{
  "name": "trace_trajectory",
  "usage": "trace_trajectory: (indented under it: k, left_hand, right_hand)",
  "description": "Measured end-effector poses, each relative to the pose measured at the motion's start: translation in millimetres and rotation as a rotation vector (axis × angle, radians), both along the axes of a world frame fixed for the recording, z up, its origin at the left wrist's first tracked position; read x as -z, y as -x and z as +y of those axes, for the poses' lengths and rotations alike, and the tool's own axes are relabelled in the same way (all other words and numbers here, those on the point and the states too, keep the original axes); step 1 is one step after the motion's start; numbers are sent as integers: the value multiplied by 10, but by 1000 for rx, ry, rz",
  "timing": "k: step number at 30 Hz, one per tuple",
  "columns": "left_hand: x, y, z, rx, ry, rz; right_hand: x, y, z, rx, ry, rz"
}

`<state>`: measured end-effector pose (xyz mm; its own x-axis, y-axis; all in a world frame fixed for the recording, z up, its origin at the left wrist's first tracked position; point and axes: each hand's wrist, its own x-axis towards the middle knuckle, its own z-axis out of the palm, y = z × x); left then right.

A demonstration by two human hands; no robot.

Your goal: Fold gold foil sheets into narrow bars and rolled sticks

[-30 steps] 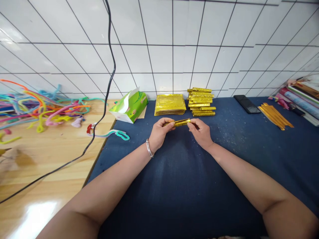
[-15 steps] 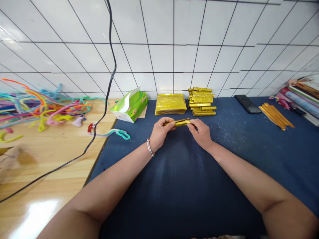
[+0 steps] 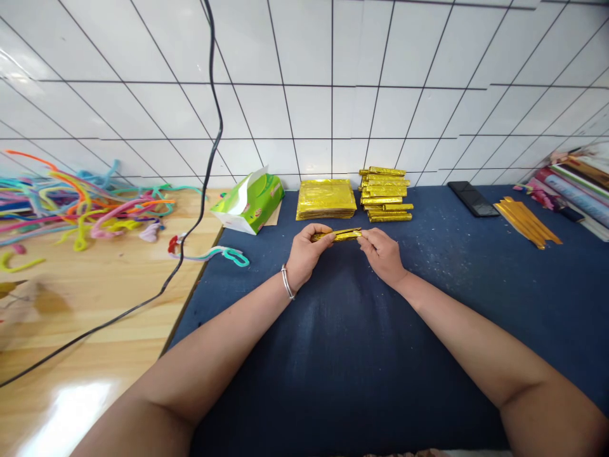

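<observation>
A folded strip of gold foil paper (image 3: 346, 235) is stretched between my two hands above the dark blue mat. My left hand (image 3: 308, 252) grips its left end between thumb and fingers, and a silver bangle circles that wrist. At the right end, my right hand (image 3: 382, 254) pinches the foil with closed fingertips. Just beyond them lies a flat stack of gold foil sheets (image 3: 326, 199). To the right of the stack is a pile of rolled gold foil tubes (image 3: 385, 192).
A green tissue pack (image 3: 257, 203) sits back left. Colourful fuzzy stems (image 3: 85, 203) cover the wooden surface, crossed by a black cable (image 3: 162, 289). Toward the right lie a black phone (image 3: 472, 198), flat golden strips (image 3: 527, 221) and stacked books (image 3: 583, 193).
Both hands keep their hold on the foil strip. The fingers of my right hand have shifted slightly at its right end; other objects look unmoved.
</observation>
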<state>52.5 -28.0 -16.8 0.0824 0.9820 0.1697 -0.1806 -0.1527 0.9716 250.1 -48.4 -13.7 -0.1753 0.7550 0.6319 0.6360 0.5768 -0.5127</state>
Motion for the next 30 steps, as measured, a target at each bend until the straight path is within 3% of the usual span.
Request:
trace_trajectory:
  k: [22, 30]
  left_hand:
    - [-14, -9, -26, -124, -117, 110]
    - [-82, -14, -68, -157, -217, 196]
  right_hand:
    - [-58, -3, -26, 10, 113, 44]
    - [-31, 0, -32, 5, 276, 252]
